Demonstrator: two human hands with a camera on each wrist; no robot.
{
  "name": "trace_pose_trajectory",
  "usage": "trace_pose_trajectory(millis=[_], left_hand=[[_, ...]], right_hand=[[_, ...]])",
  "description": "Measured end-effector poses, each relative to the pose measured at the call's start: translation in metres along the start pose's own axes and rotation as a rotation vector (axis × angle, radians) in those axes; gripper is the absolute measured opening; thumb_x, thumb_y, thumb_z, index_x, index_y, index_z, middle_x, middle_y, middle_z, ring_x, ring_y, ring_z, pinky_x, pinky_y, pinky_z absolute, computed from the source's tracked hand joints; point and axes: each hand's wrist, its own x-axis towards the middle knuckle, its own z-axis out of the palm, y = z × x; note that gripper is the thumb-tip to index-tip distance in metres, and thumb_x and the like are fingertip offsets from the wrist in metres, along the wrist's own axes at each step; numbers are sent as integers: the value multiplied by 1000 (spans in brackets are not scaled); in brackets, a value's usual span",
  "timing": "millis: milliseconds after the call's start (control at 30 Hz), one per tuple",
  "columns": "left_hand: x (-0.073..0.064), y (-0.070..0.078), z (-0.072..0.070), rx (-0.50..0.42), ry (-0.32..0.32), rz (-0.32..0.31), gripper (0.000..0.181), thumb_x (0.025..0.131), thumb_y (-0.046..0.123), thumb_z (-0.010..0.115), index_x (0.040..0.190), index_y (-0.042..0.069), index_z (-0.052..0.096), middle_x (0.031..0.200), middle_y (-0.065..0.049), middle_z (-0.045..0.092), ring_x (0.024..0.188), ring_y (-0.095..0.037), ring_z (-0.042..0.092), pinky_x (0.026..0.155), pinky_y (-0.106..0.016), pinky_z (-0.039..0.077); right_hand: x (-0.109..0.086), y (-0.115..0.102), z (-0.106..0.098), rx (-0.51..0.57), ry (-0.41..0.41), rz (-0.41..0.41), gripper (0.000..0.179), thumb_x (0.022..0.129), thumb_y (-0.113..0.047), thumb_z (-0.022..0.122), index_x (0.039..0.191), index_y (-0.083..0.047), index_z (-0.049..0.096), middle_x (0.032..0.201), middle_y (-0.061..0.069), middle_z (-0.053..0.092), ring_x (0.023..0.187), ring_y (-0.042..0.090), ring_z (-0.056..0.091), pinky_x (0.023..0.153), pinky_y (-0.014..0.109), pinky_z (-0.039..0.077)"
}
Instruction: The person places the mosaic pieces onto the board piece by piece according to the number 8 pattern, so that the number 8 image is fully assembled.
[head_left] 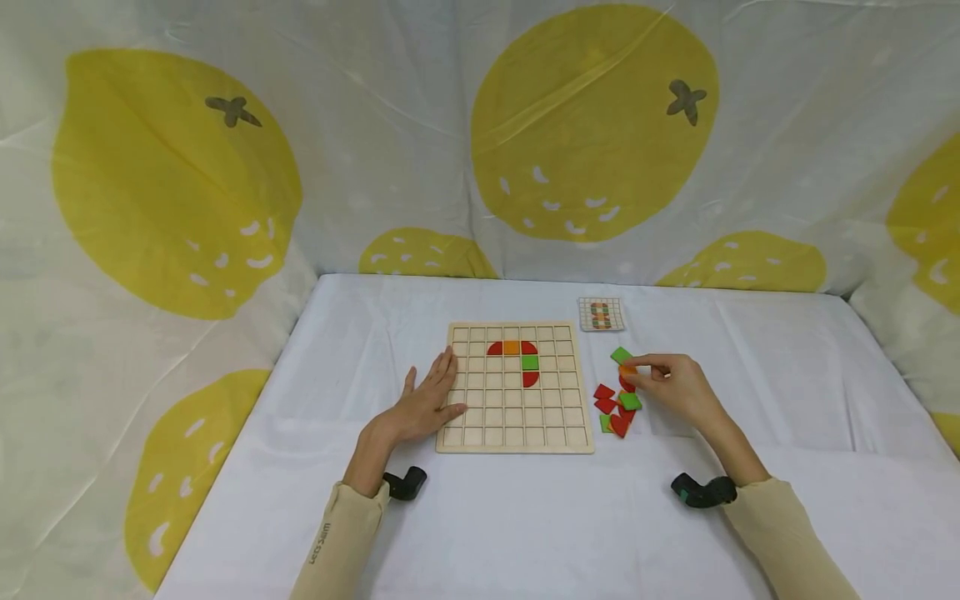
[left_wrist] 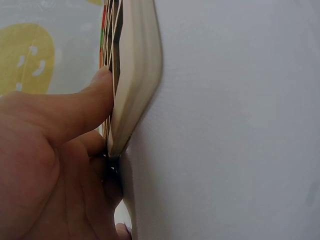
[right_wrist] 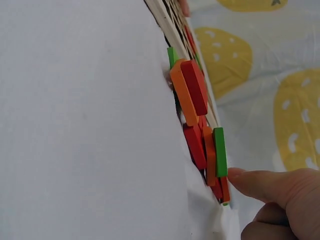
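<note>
A square wooden grid board (head_left: 495, 421) lies on the table, with several red, orange and green tiles set in its upper cells. My left hand (head_left: 423, 404) rests with spread fingers along the board's left edge; in the left wrist view its thumb (left_wrist: 75, 110) lies over the rim. To the right of the board is a loose pile of tiles, a green one (head_left: 630, 402) on top. My right hand (head_left: 675, 387) pinches an orange tile (head_left: 627, 370) between thumb and fingertips at the pile's far side. In the right wrist view a fingertip (right_wrist: 236, 172) is close beside a green tile (right_wrist: 219, 152).
A small pattern card (head_left: 600, 314) with a coloured grid design lies beyond the board's upper right corner. White cloth (head_left: 525, 525) covers the table, and a lemon-printed curtain (head_left: 390, 150) hangs behind it. Each wrist wears a black camera mount (head_left: 703, 490).
</note>
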Motion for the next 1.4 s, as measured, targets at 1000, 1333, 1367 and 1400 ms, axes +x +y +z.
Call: trace_pose_trajectory(millis=[1000,1333,1367,1400], left_hand=[[0,1,1,9,0,-2,84,109,34,51,164,-1,-3,174,-13,-12,163,-33,-7,125,-66,-12],[-2,1,0,5,9,-2,84,109,33,51,164,-2,-2,175,-14,-11,163,-34,-6,125,-67,-11],[-2,1,0,6,10,-2,84,109,33,51,164,-2,-2,175,-14,-11,163,-34,-6,125,-67,-11],[-2,1,0,6,10,-2,84,109,33,51,164,-2,-2,175,-14,-11,163,-35,-6,125,-67,-11]], right_hand=[[1,10,2,45,-37,-5,36,89,-27,83,117,-6,77,64,-2,37,59,12,36,53,27,27],[5,3,7,27,-25,19,29,92,-25,80,114,-7,77,64,-2,37,58,14,38,53,26,28],[6,0,8,26,-25,20,29,92,-25,80,114,-6,76,63,-2,37,58,14,38,53,26,28],[6,-3,9,31,-25,16,29,92,-24,80,114,-6,76,63,-2,37,58,15,37,53,26,28]])
